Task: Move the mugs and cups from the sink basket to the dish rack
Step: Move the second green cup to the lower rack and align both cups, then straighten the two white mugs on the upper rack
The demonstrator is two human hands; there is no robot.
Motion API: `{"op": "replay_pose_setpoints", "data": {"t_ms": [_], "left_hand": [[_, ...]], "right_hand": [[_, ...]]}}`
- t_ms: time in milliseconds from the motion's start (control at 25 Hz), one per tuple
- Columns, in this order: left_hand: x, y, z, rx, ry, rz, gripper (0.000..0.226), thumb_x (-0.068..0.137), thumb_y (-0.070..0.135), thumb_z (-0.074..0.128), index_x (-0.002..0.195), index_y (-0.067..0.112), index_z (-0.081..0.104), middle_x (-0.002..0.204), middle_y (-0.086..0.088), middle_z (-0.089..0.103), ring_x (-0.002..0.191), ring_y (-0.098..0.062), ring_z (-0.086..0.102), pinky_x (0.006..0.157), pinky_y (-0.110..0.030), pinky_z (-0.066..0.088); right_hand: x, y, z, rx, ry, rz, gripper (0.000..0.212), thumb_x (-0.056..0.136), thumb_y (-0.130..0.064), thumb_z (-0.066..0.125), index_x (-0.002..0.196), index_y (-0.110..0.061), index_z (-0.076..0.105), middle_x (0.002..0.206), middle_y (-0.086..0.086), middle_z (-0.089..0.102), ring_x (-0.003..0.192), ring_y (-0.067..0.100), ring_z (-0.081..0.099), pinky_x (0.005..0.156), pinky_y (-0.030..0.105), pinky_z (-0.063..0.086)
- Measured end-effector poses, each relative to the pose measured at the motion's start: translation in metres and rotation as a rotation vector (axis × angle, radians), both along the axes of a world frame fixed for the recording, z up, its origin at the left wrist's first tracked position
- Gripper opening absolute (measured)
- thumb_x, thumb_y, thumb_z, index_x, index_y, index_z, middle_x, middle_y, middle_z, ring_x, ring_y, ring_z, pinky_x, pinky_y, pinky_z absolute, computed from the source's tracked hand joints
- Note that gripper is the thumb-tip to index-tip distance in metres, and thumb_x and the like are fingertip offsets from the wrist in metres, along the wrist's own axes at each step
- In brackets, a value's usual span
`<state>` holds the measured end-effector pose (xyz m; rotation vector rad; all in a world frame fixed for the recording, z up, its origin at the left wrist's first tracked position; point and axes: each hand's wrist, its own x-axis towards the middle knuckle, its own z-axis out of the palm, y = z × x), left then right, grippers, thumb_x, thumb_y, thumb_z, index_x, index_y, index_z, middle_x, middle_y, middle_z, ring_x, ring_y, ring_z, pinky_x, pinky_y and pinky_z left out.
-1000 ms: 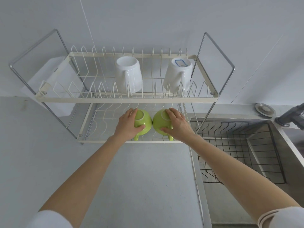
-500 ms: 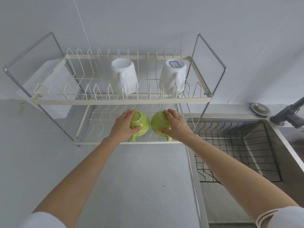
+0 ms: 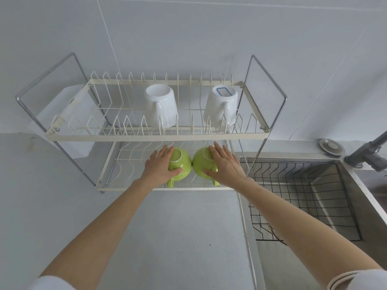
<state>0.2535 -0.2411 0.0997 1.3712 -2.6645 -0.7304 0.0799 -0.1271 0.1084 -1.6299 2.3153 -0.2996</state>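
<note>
Both green cups [image 3: 181, 162] bottoms-up, handles toward viewer — left hand [image 3: 159, 166], right hand [image 3: 223, 166] each clasp one

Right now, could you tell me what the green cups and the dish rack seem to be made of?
The green cups look like glazed ceramic: smooth, glossy, with soft highlights. The dish rack appears to be cream-coated wire tiers on a bare, shiny metal frame, probably steel.

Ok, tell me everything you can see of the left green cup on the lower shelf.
The left green cup is glossy lime green, ceramic by its look, upside down with its pale foot ring upward. It sits on the lower tier of the dish rack, its handle pointing toward the camera. The left hand grips it, and it looks to touch the right green cup.
</note>
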Motion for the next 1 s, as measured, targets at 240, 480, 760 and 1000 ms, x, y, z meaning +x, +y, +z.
{"op": "replay_pose_setpoints", "data": {"t_ms": [240,480,760,1000], "left_hand": [[0.009,0.030,0.017,-0.157,-0.024,0.013,0.067,0.087,0.039,0.049,0.142,0.016,0.018,0.155,-0.011,0.013,0.142,-0.030,0.012,0.115,-0.048,0.017],[0.036,0.088,0.055,-0.501,0.161,-0.008,0.046,0.083,0.027,0.057,0.125,0.010,0.049,0.135,-0.012,0.050,0.127,-0.029,0.044,0.103,-0.043,0.034],[0.039,0.110,0.135,-0.758,0.354,-0.056,0.031,0.077,0.020,0.057,0.106,0.007,0.062,0.105,-0.011,0.070,0.097,-0.032,0.064,0.084,-0.043,0.049],[0.026,0.081,0.181,-0.723,0.302,-0.027,0.039,0.086,0.023,0.052,0.123,0.011,0.049,0.128,-0.008,0.057,0.115,-0.030,0.051,0.093,-0.042,0.039]], "right_hand": [[0.011,0.028,0.015,-0.099,0.068,0.033,0.070,0.090,-0.040,0.049,0.146,-0.019,0.012,0.159,-0.001,0.007,0.146,0.019,0.002,0.119,0.039,0.002],[0.033,0.078,0.049,-0.257,0.127,0.134,0.064,0.090,-0.038,0.048,0.145,-0.021,0.019,0.156,-0.003,0.020,0.145,0.016,0.009,0.119,0.034,0.004],[0.041,0.103,0.116,-0.587,0.152,0.203,0.050,0.087,-0.028,0.057,0.134,-0.016,0.044,0.139,0.000,0.050,0.137,0.018,0.034,0.108,0.033,0.033],[0.025,0.073,0.165,-0.621,0.132,0.173,0.050,0.090,-0.025,0.052,0.137,-0.018,0.038,0.145,-0.001,0.041,0.138,0.016,0.030,0.100,0.036,0.042]]}}
